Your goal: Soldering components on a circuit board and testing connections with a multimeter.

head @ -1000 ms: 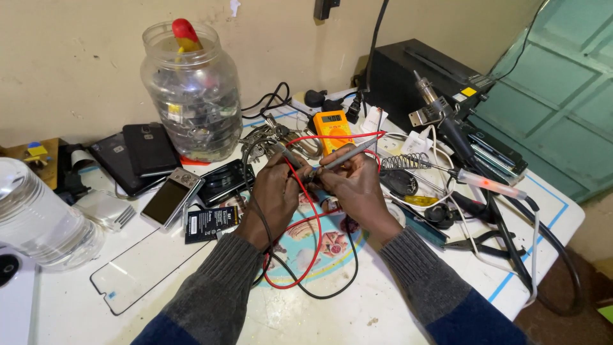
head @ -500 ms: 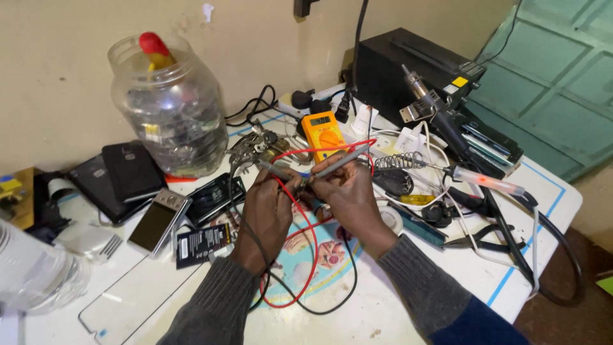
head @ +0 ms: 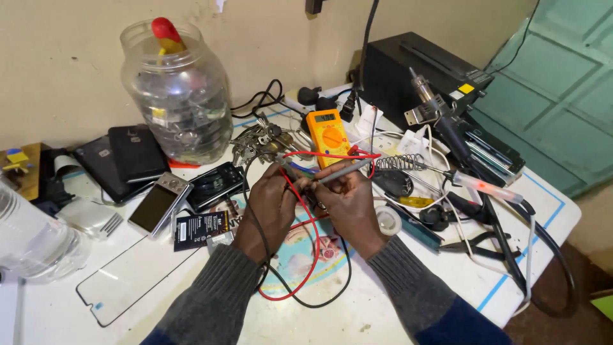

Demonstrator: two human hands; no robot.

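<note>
The table (head: 159, 306) is white with a blue line near its edge, and it stands against a beige wall (head: 64, 64). At the right there is a green door (head: 562, 96). The table is very full: a clear jar (head: 175, 96) with a red cap at the back left, dark phones (head: 124, 156) beside it, a silver camera (head: 159, 204), a sheet of glass (head: 128, 284) in front, a black box (head: 415, 73) at the back right, pliers (head: 491, 243) at the right and a roll of tape (head: 387, 220) just beside the right wrist.

The orange meter (head: 327, 135) lies behind the hands, near the middle of the table. Its red wire (head: 313, 249) and black wire (head: 319, 300) run from it, pass under the hands and make loops toward the person.

The left hand (head: 271, 211) is closed around one probe (head: 290, 167), which points up and to the left. The right hand (head: 348, 204) is closed around the gray probe (head: 345, 169), which points to the right. Both hands are close together, almost touching, just in front of the meter. What the probe tips touch is hidden between the fingers.
</note>
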